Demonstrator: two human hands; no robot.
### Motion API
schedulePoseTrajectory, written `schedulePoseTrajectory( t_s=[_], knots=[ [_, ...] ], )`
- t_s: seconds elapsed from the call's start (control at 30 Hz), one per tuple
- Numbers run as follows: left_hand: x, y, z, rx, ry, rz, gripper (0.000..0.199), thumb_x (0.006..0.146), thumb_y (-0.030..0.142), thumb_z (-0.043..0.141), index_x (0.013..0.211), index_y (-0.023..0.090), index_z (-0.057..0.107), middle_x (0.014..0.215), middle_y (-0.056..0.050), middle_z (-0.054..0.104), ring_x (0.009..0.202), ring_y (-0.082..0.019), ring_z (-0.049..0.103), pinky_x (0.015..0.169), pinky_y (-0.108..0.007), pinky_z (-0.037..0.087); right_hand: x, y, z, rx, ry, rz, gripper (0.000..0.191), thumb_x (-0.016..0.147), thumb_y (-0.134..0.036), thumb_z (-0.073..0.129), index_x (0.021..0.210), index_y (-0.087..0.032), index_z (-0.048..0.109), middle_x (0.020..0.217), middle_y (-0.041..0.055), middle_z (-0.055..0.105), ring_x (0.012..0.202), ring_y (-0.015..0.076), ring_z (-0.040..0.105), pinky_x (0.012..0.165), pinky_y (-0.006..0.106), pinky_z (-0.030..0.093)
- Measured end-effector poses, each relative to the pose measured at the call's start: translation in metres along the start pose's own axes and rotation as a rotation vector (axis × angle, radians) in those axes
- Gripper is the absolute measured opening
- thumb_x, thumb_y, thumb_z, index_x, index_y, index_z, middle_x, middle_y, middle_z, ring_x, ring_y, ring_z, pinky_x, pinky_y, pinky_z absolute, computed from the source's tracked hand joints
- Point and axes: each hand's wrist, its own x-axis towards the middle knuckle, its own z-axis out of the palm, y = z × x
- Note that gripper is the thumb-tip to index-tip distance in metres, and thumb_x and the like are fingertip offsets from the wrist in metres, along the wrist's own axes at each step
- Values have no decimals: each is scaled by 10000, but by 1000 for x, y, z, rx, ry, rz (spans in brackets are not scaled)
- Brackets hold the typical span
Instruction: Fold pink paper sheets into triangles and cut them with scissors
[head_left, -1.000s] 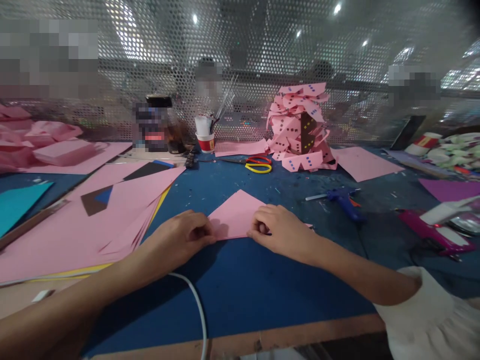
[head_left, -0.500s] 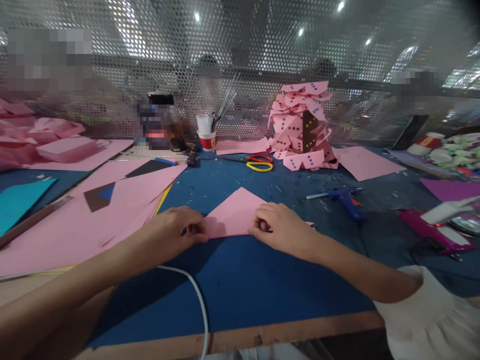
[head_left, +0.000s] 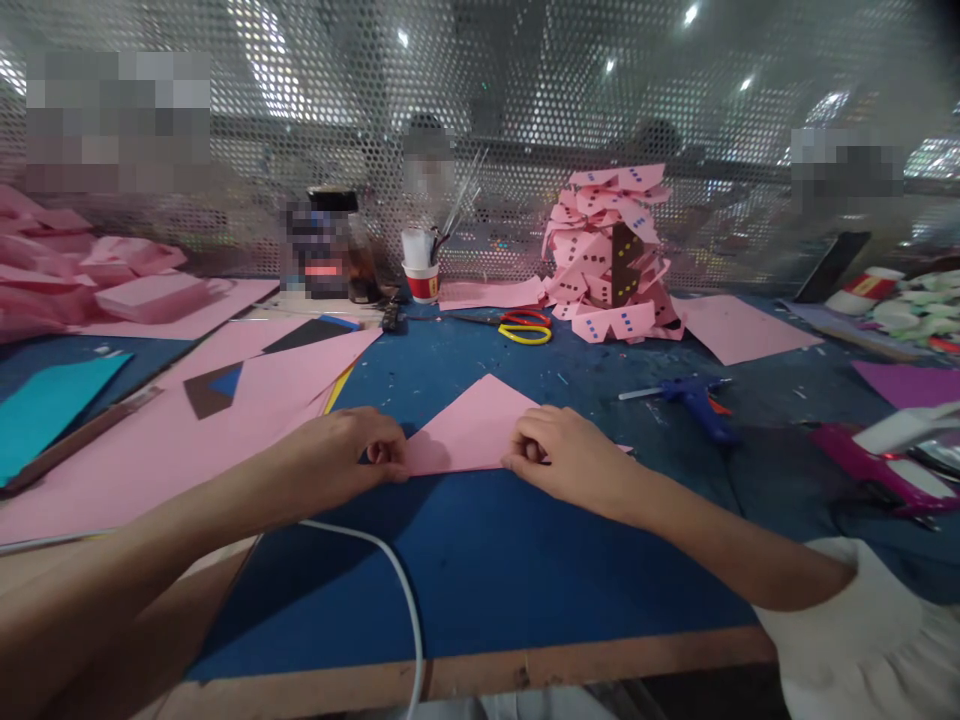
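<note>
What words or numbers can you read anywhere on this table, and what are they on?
None can be read.
Red and white cup: its red band may carry print, too small to read.
Dark bottle: its label is blurred out.
Pile of pink pieces: only blue dots, no letters or numbers.
Pink paper under the left hand and right hand: blank.

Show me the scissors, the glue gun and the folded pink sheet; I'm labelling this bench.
scissors (head_left: 525,328), head view, on the red and yellow handles.
glue gun (head_left: 694,397), head view, on its blue body.
folded pink sheet (head_left: 472,430), head view, on its bare middle.
</note>
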Motion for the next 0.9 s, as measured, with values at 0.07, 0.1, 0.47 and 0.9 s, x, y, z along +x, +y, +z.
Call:
schedulePoseTrajectory(
  t_s=[0.07, 0.1, 0.47, 0.9],
  knots=[
    [0, -1, -2, -4, -3, -10, 207, 808, 458, 648, 808, 275, 745, 855, -31, 725, 800, -238, 641, 706, -311, 453, 0, 0, 0, -1, -1, -1, 144, 908, -248, 656, 778, -195, 626, 812, -1, 648, 783, 155, 545, 737, 305, 353],
    [-1, -1, -3, -7, -3, -11, 206, 806, 461, 650, 804, 279, 744, 857, -30, 729, 805, -241, 644, 705, -310, 452, 0, 0, 0, -2, -2, -1, 145, 909, -248, 654, 777, -195, 626, 809, -1, 647, 781, 155, 545, 738, 306, 353],
    [-5, -3, -11, 32, -74, -23, 141, 824, 399, 658, 805, 279, 730, 862, -3, 725, 814, -227, 644, 724, -292, 446, 0, 0, 0, 0, -5, -5, 152, 906, -238, 652, 767, -193, 612, 813, -7, 642, 785, 150, 546, 740, 307, 349],
    [-5, -5, -21, 75, -150, -64, 149, 821, 397, 662, 803, 268, 735, 855, -4, 734, 805, -217, 660, 728, -281, 459, 0, 0, 0, 0, -6, 6, 156, 903, -242, 653, 760, -194, 614, 811, -16, 643, 769, 142, 538, 723, 302, 338]
  ],
)
